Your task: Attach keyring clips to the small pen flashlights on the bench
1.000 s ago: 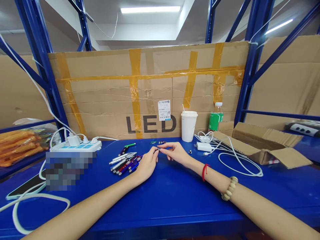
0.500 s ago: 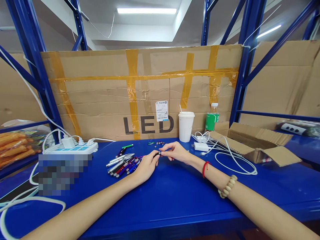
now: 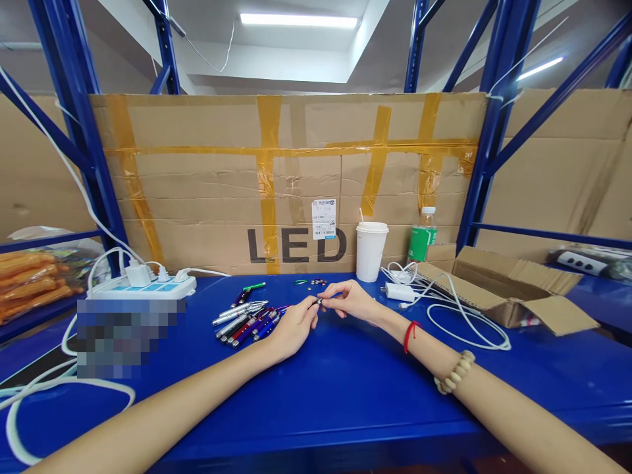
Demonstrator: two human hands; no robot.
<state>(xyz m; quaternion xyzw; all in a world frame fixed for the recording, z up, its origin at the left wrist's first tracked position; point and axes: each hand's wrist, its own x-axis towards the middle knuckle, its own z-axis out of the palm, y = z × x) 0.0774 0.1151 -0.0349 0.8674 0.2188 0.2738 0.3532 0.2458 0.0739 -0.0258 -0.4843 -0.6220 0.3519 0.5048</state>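
Note:
My left hand [image 3: 295,326] is closed around a slim dark pen-like piece [image 3: 318,301], mostly hidden by the fingers. At its far end, the thumb and fingertips of my right hand [image 3: 348,300] pinch a tiny silvery part, too small to make out. The two hands meet just above the table. Beside my left hand lies a pile of slim metal pens [image 3: 247,324] in silver, black, red, purple and blue. A green pen-like piece [image 3: 254,286] lies behind the pile. Several tiny coloured and metallic parts [image 3: 317,283] are scattered beyond my fingertips.
At the back of the blue table [image 3: 316,408] stand a white paper cup [image 3: 372,253] and a green-labelled bottle [image 3: 422,237]. White cables [image 3: 467,336] and an opened cardboard box [image 3: 513,289] lie right. A power strip [image 3: 172,288] is left; a cardboard sheet [image 3: 212,191] stands behind.
The view has shifted slightly, so everything sits a little differently in the picture. Both hands stay together at the small piece, with only slight finger movement.

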